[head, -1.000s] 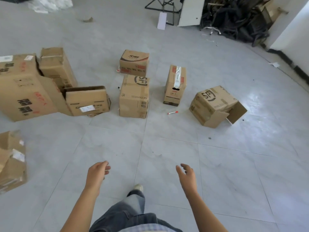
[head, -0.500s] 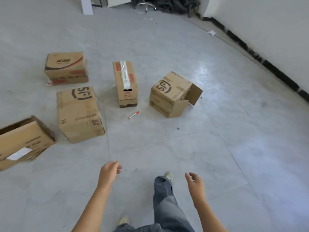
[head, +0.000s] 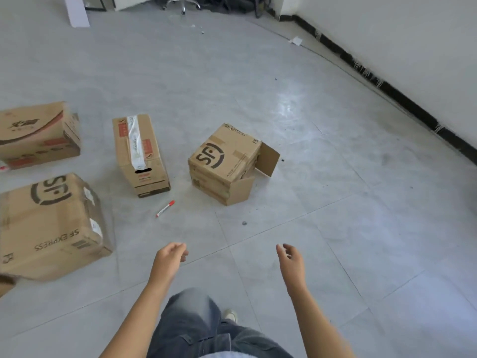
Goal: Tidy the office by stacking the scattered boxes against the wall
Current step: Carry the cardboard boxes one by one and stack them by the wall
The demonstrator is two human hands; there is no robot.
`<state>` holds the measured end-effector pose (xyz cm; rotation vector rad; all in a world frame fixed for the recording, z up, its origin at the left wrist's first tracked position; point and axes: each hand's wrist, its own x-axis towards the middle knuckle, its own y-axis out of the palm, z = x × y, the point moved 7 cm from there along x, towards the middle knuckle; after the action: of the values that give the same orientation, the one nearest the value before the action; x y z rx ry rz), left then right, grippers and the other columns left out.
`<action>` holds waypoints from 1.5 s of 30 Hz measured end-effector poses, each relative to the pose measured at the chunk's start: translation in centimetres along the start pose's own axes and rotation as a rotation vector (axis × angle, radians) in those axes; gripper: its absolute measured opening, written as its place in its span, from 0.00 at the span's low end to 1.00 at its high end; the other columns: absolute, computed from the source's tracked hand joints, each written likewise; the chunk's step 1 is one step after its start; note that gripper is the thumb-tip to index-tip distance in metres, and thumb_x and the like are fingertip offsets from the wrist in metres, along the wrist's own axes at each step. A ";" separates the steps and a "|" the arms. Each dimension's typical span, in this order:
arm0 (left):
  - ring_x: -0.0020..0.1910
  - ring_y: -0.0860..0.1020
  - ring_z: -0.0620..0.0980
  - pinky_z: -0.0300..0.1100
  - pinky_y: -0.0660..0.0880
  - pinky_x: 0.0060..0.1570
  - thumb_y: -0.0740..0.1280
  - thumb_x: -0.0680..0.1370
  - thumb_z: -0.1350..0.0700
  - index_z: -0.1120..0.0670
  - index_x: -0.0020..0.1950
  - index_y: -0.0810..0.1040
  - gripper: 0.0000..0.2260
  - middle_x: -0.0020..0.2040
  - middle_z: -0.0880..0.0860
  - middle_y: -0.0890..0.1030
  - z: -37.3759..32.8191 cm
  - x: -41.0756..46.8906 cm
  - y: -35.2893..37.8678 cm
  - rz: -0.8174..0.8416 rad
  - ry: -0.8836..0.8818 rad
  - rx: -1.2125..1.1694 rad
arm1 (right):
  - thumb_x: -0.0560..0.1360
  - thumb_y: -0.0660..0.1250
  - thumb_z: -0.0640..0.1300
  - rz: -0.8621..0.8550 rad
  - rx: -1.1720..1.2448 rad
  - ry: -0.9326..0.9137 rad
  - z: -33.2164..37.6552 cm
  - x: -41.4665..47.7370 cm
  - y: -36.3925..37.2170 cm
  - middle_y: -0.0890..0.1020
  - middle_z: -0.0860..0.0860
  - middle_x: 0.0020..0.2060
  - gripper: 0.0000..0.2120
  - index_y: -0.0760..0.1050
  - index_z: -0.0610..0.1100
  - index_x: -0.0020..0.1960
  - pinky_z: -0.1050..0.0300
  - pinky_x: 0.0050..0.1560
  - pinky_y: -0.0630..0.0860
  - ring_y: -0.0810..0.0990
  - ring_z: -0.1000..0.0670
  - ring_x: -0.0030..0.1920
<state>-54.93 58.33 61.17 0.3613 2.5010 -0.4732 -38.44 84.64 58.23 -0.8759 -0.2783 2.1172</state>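
Several cardboard boxes lie scattered on the grey tiled floor. An SF box with loose open flaps (head: 224,161) sits mid-floor, ahead of my hands. A narrow taped box (head: 140,153) stands left of it. A larger SF box (head: 51,223) lies at the left, and a box with red print (head: 36,134) is behind it. My left hand (head: 169,259) and my right hand (head: 290,259) hang empty in front of me, fingers loosely curled and apart, short of every box. The white wall (head: 402,34) with a black skirting runs along the right.
A red-capped marker (head: 165,208) lies on the floor between the narrow box and my left hand. Office chair bases and dark clutter (head: 206,2) pile up in the far corner. A paper scrap (head: 295,40) lies near the wall. My leg and shoe (head: 229,315) show below.
The view has swung right and closer to the boxes: the open-flapped SF box now sits nearer and more central, and the wall fills the right. Both hands stay empty.
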 end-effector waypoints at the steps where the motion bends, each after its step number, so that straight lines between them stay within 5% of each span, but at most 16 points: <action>1: 0.42 0.76 0.54 0.43 0.66 0.48 0.61 0.79 0.61 0.56 0.37 0.74 0.11 0.40 0.55 0.78 -0.4 1.1 0.3 -0.014 -0.015 -0.004 | 0.78 0.62 0.48 0.021 -0.010 0.010 0.0 0.9 0.5 0.74 0.42 0.61 0.19 0.70 0.38 0.65 0.52 0.61 0.68 0.71 0.45 0.63; 9: 0.40 0.73 0.55 0.43 0.64 0.48 0.58 0.80 0.62 0.63 0.43 0.74 0.08 0.47 0.61 0.76 -4.9 14.7 -1.5 -0.268 -0.145 -0.104 | 0.78 0.62 0.47 0.044 -0.136 0.011 6.6 13.0 1.7 0.73 0.42 0.63 0.19 0.70 0.39 0.66 0.53 0.62 0.67 0.71 0.45 0.64; 12: 0.45 0.74 0.56 0.44 0.64 0.47 0.59 0.80 0.61 0.63 0.49 0.74 0.06 0.46 0.61 0.76 -9.0 20.2 1.6 -0.231 -0.153 -0.129 | 0.78 0.62 0.47 0.004 -0.163 0.026 10.3 18.2 0.6 0.72 0.42 0.64 0.20 0.70 0.39 0.66 0.54 0.61 0.67 0.71 0.44 0.65; 18: 0.46 0.74 0.56 0.44 0.66 0.48 0.60 0.79 0.61 0.57 0.37 0.73 0.11 0.44 0.60 0.76 -19.9 28.2 9.2 -0.063 -0.062 -0.020 | 0.79 0.61 0.48 -0.011 -0.155 0.049 16.5 25.6 0.2 0.72 0.43 0.65 0.20 0.68 0.39 0.67 0.50 0.63 0.68 0.70 0.45 0.65; 22: 0.47 0.74 0.56 0.44 0.67 0.49 0.60 0.79 0.59 0.59 0.43 0.75 0.08 0.46 0.60 0.78 -23.5 31.6 13.3 -0.026 -0.033 0.080 | 0.78 0.62 0.46 0.039 -0.196 0.052 17.6 29.4 0.1 0.73 0.43 0.63 0.19 0.69 0.39 0.66 0.53 0.62 0.68 0.71 0.45 0.64; 27: 0.45 0.72 0.55 0.44 0.66 0.45 0.60 0.79 0.59 0.62 0.48 0.75 0.08 0.42 0.57 0.75 -23.2 33.8 18.7 -0.087 -0.089 0.163 | 0.77 0.64 0.44 0.200 -0.322 0.089 16.8 35.8 -1.4 0.76 0.44 0.57 0.16 0.72 0.38 0.62 0.57 0.57 0.69 0.74 0.47 0.58; 34: 0.44 0.73 0.56 0.45 0.67 0.47 0.61 0.78 0.60 0.60 0.38 0.73 0.09 0.39 0.58 0.75 -21.2 33.7 29.2 -0.230 -0.327 0.007 | 0.78 0.61 0.47 0.338 -0.620 -0.041 21.8 50.7 -7.3 0.73 0.41 0.64 0.20 0.69 0.38 0.66 0.53 0.64 0.66 0.71 0.44 0.65; 37: 0.43 0.72 0.54 0.41 0.64 0.44 0.61 0.78 0.60 0.59 0.42 0.75 0.06 0.36 0.52 0.74 -23.0 33.7 32.8 -0.192 -0.309 0.039 | 0.79 0.60 0.47 0.363 -0.695 -0.050 24.4 55.4 -7.8 0.73 0.41 0.64 0.20 0.69 0.39 0.67 0.52 0.64 0.67 0.71 0.43 0.65; 45: 0.48 0.74 0.56 0.42 0.67 0.44 0.61 0.77 0.60 0.63 0.52 0.77 0.09 0.51 0.60 0.79 -18.1 39.8 33.0 -0.263 -0.406 0.171 | 0.79 0.61 0.48 0.520 -0.868 -0.128 24.3 63.4 0.3 0.69 0.42 0.66 0.21 0.67 0.41 0.69 0.52 0.65 0.66 0.68 0.44 0.67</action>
<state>-83.97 101.46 44.08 -0.0070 2.1225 -0.7841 -82.25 134.68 44.73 -1.4106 -1.2081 2.5492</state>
